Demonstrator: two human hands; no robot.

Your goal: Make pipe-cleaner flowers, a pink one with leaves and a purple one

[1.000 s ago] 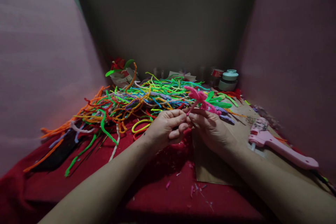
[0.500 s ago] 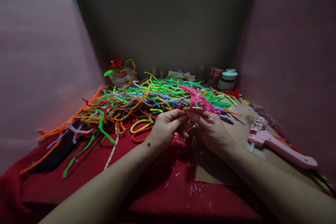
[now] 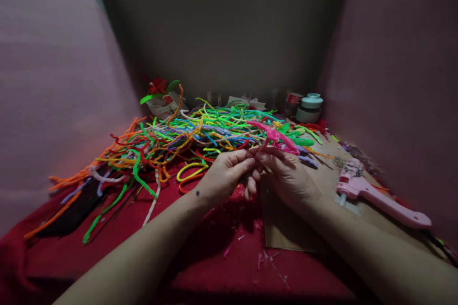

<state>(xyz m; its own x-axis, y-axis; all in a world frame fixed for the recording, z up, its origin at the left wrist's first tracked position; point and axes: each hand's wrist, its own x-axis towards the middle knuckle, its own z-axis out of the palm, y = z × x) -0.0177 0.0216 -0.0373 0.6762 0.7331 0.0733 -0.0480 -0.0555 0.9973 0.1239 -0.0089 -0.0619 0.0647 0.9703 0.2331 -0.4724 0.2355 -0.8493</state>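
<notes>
Pink fuzzy pipe-cleaner flower [image 3: 275, 134], raised above the red cloth [image 3: 200, 267] on the desk, its stem pinched at the lower end in the narrow grip of the left hand [image 3: 227, 176] and right hand [image 3: 291, 176]. The fingertips appear to be working the stem, and the next move seems to call for a steady hold without crushing the petals. Beyond are a pale-pink plastic glue gun [image 3: 382, 198] at right, a tangled multicoloured pipe-cleaner pile [image 3: 214, 128], then a teal lidded container [image 3: 309, 108].
</notes>
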